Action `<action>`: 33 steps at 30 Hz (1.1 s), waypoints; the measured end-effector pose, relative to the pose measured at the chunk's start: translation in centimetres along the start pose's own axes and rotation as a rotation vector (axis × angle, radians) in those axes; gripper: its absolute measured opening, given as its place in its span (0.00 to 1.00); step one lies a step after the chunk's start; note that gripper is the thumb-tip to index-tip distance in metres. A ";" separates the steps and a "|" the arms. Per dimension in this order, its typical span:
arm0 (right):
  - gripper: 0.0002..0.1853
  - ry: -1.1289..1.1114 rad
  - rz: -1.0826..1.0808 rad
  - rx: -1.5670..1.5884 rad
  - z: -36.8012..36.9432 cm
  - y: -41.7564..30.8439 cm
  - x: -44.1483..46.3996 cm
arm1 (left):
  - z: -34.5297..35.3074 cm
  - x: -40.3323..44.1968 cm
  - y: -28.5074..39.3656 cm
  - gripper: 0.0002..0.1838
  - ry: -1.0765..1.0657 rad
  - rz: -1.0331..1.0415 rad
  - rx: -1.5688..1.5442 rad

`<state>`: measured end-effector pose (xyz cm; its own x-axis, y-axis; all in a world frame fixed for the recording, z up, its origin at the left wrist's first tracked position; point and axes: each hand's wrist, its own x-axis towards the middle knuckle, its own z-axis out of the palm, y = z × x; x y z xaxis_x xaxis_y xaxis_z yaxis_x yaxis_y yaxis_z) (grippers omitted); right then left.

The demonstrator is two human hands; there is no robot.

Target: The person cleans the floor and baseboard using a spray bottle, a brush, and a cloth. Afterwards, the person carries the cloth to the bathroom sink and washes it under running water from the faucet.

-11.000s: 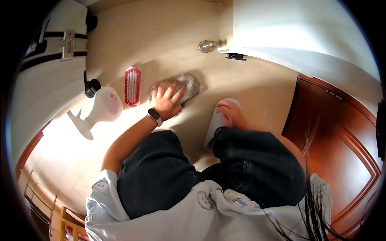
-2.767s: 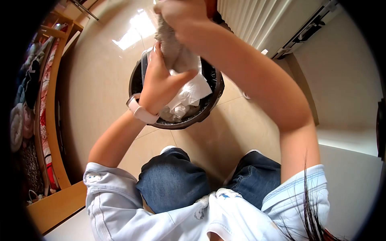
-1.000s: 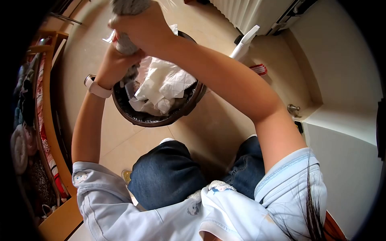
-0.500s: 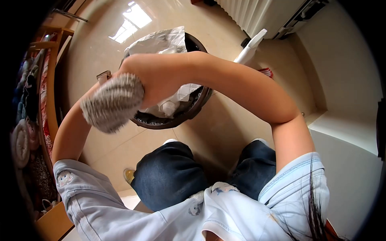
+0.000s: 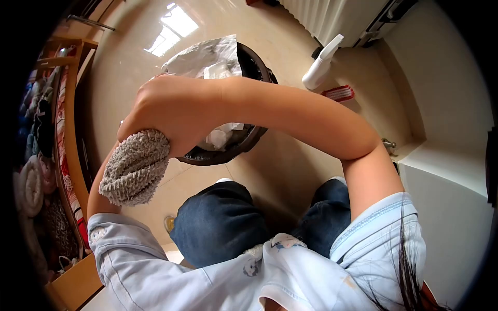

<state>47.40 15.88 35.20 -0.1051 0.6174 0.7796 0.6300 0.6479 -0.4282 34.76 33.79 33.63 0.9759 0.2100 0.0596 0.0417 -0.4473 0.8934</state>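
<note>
My right hand (image 5: 168, 106) reaches across to the left, closed, its back towards me. A fluffy grey chenille cleaning pad (image 5: 136, 168) with ribbed pile sticks out below its palm side and hangs down towards me. My left forearm (image 5: 99, 189) rises behind the pad; the left hand's fingers are hidden behind my right hand and the pad. Just beyond my right forearm is a dark round bin (image 5: 249, 142) with a black liner. Inside it lie a crumpled white bag (image 5: 207, 52) and white tissues (image 5: 218, 137).
A white spray bottle (image 5: 321, 65) stands on the tiled floor right of the bin, beside a red and white brush-like piece (image 5: 340, 93). A white ribbed suitcase (image 5: 311, 18) is at the far right. Open wooden shelving (image 5: 72, 129) holding fabrics runs along the left.
My hands and the grey pad have moved left and towards me. The pad was motion-blurred and is now sharper. More of the spray bottle and the red and white piece shows.
</note>
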 end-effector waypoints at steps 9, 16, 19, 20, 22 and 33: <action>0.11 0.209 0.006 0.106 2.4 0.5 -1.6 | 2.5 2.6 -2.5 0.14 -0.121 -0.410 -1.198; 0.11 0.103 0.075 0.136 2.3 -0.4 -2.0 | 4.1 4.5 -2.5 0.15 -0.265 -0.535 -1.413; 0.12 0.145 0.048 0.087 2.4 -0.7 -2.3 | 4.4 4.8 -2.3 0.16 -0.301 -0.561 -1.444; 0.12 0.067 0.095 0.070 2.0 -1.0 -2.3 | 4.4 5.1 -2.3 0.16 -0.311 -0.573 -1.452; 0.12 -0.006 0.141 0.053 1.8 -1.3 -2.6 | 4.8 5.5 -2.2 0.17 -0.332 -0.602 -1.467; 0.07 -0.261 0.207 0.026 2.8 -1.7 -3.7 | 8.5 7.1 0.7 0.23 -0.178 -0.901 -1.201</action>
<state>44.58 13.77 31.78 -0.1729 0.8284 0.5328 0.6389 0.5060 -0.5794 43.52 27.61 30.94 0.7366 -0.1260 -0.6644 0.5137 0.7433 0.4285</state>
